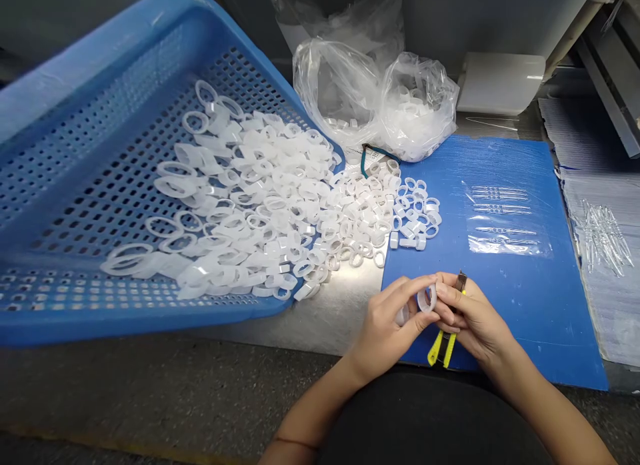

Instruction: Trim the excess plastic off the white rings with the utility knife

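Over the near edge of the blue mat (530,305), my two hands meet around a small translucent white plastic ring (427,298). My left hand (395,315) pinches the ring between thumb and fingers, and a second white piece (401,316) shows within its curled fingers. My right hand (473,315) is closed around a yellow and black utility knife (443,345), its handle pointing down toward me. The thumb of that hand touches the ring's right side. Left of the hands lies a heap of white rings (360,212), partly on the mat.
A tilted blue perforated basket (150,315) spills white rings (250,185) onto the metal table (330,318). Clear plastic bags (415,112) with white pieces stand behind. Thin clear items (505,212) lie in a bag on the mat; more loose ones (603,235) lie at the right.
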Demonstrator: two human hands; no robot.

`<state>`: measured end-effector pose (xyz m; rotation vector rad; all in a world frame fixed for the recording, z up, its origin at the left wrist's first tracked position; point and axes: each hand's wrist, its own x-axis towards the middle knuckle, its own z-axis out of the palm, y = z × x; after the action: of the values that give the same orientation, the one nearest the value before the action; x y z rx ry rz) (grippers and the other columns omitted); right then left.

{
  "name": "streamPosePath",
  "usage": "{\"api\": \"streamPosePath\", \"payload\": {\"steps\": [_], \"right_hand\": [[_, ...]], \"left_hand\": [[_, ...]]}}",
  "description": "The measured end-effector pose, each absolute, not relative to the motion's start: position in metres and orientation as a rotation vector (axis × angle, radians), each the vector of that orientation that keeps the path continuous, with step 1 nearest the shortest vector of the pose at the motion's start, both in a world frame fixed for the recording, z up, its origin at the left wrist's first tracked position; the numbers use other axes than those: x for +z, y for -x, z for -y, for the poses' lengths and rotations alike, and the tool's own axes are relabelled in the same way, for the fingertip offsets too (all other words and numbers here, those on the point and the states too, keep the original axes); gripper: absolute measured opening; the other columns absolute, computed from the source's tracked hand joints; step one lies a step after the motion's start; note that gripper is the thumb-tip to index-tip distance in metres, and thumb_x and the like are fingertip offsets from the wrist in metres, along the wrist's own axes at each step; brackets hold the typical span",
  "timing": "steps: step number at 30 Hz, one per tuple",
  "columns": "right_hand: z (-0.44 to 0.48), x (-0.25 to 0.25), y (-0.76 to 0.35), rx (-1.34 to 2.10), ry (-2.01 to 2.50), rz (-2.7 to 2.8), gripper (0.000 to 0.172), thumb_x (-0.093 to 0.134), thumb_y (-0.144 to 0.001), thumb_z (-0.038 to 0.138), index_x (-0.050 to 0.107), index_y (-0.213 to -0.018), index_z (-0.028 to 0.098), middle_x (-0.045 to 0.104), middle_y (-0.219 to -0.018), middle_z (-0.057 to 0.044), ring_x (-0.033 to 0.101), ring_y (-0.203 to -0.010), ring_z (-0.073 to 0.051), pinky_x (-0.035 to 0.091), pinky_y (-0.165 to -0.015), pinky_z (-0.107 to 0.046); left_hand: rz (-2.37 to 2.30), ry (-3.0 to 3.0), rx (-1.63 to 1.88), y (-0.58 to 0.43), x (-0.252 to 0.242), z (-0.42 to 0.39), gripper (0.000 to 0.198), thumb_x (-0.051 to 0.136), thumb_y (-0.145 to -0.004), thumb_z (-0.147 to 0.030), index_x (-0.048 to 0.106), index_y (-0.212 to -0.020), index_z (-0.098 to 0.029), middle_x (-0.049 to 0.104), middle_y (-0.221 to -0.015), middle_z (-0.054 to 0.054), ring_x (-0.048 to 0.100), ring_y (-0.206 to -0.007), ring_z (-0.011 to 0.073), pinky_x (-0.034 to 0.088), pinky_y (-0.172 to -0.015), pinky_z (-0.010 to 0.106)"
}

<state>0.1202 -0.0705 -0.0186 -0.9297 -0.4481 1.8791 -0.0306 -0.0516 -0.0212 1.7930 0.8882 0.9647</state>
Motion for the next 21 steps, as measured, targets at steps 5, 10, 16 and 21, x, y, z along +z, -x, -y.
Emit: {"api": "streamPosePath", "payload": {"steps": [5, 10, 16, 21], "right_hand": [[0.068, -0.025, -0.119, 1.945, 0.928, 0.381, 0.033, 0.076, -0.074, 0.038, 0.054, -0.063, 0.015, 0.042, -0.042, 0.009, 0.014, -0.033, 0.0, 0.013, -0.034, -0.014], [0.067, -0.028, -0.119, 1.976, 0.94, 0.388, 0.031, 0.073, -0.076, 0.037, 0.056, -0.065, 0.014, 0.046, -0.047, 0.008, 0.016, -0.034, 0.001, 0.014, -0.034, -0.014], [0.068, -0.031, -0.121, 1.971, 0.918, 0.398, 0.033, 0.073, -0.077, 0.037, 0.055, -0.062, 0.014, 0.044, -0.046, 0.008, 0.018, -0.033, 0.001, 0.015, -0.034, -0.015], [0.068, -0.027, -0.121, 1.927, 0.939, 0.429, 0.031, 0.074, -0.076, 0.039, 0.058, -0.067, 0.014, 0.045, -0.048, 0.008, 0.019, -0.033, 0.001, 0.014, -0.034, -0.016]], "left_hand": [[-1.017, -1.852, 0.934, 0.03, -0.014, 0.05, 0.024, 0.07, -0.081, -0.022, 0.066, -0.103, -0.017, 0.069, -0.081, 0.003, 0.062, -0.067, 0.0132, 0.051, -0.064, 0.022], [-1.106, -2.002, 0.962, 0.028, -0.01, 0.051, 0.023, 0.069, -0.082, -0.019, 0.064, -0.104, -0.016, 0.057, -0.066, -0.003, 0.054, -0.057, 0.0102, 0.048, -0.058, 0.02], [-1.097, -2.079, 0.98, 0.027, -0.01, 0.051, 0.022, 0.064, -0.084, -0.013, 0.062, -0.106, -0.014, 0.049, -0.065, -0.005, 0.05, -0.055, 0.0081, 0.047, -0.056, 0.017], [-1.067, -2.038, 0.975, 0.028, -0.011, 0.05, 0.026, 0.066, -0.083, -0.012, 0.061, -0.108, -0.015, 0.052, -0.069, -0.003, 0.051, -0.058, 0.008, 0.047, -0.056, 0.017]]}}
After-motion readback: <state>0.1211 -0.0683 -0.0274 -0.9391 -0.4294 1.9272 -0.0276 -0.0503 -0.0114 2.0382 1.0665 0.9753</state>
